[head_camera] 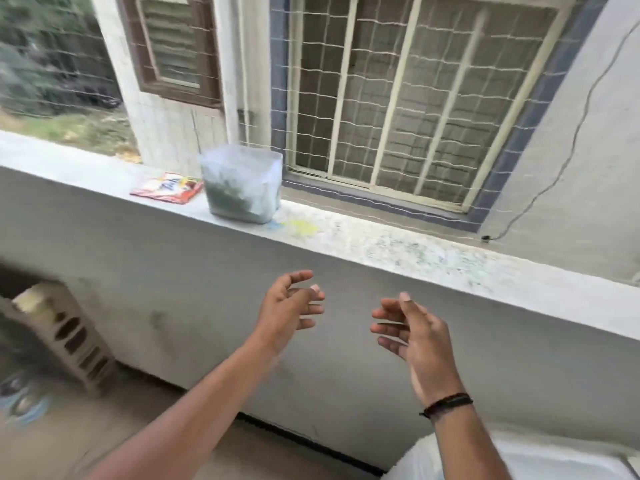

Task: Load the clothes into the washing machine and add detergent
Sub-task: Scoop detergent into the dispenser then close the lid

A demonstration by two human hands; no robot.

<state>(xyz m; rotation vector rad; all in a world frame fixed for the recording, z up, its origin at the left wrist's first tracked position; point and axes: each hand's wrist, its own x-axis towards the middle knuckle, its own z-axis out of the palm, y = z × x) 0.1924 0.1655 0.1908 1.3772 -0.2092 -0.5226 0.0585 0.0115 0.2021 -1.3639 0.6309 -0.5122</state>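
Both the left hand [291,306] and right hand [412,332] are held out with loosely spread fingers, nothing grasped. A flat red-and-white detergent sachet [167,188] is seen on the grey concrete ledge [381,240], just beside a translucent plastic tub [242,183].

Red-and-white packet [167,188] at ten o'clock; translucent tub [242,183] holding green; grey ledge [381,244]; black wristband [446,405].

Empty hands, detergent packet [167,187], ledge [381,237]
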